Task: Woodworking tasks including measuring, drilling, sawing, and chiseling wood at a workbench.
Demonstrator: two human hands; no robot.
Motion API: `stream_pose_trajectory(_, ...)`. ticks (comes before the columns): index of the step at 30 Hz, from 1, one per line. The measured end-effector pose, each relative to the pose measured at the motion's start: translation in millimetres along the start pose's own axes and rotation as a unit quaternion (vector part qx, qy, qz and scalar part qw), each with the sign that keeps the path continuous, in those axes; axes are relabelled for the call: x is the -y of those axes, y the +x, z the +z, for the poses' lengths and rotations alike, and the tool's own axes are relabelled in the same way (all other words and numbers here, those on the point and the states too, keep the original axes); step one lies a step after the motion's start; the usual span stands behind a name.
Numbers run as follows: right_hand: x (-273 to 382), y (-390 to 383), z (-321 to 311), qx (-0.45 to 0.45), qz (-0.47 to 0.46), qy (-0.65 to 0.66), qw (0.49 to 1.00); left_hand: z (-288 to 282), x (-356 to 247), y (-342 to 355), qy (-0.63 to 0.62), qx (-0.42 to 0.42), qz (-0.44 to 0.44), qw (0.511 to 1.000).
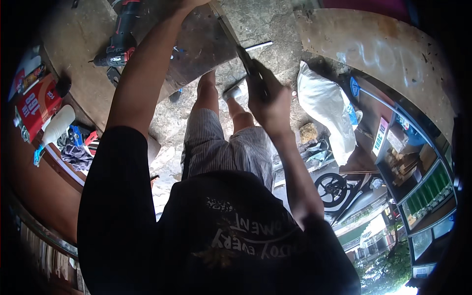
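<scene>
My right hand is wrapped round the dark handle of a long, narrow tool, possibly a handsaw seen nearly edge-on. The tool slants up and left along the right edge of a brown wooden board. At the top edge of the view, my left hand is over the far part of the board. Its fingers are cut off by the frame. A black and red cordless drill lies to the left of my left forearm.
A white stick lies past the tool. A white sack sits on the floor at right, below a curved wooden panel. Further down is a black wheel. A red can and a white bottle stand at left.
</scene>
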State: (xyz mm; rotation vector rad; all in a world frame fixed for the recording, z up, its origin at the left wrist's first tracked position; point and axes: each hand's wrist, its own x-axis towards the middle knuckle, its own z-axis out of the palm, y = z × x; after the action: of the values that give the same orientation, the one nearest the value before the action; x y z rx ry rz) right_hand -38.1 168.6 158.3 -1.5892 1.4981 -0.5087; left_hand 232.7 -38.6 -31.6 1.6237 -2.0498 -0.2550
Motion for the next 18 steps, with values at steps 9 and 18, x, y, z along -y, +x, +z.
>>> stream_pose_trajectory(9, 68.7, -135.8, -87.4, 0.032, 0.076, -0.1, 0.992, -24.0, 3.0, -15.8, 0.038, -0.018, 0.009, 0.999)
stream_pose_trajectory(18, 66.5, -31.2, -23.2, 0.052, 0.087, -0.053, 0.993, -18.2, -1.6, -14.3, -0.006, -0.016, -0.001, 1.0)
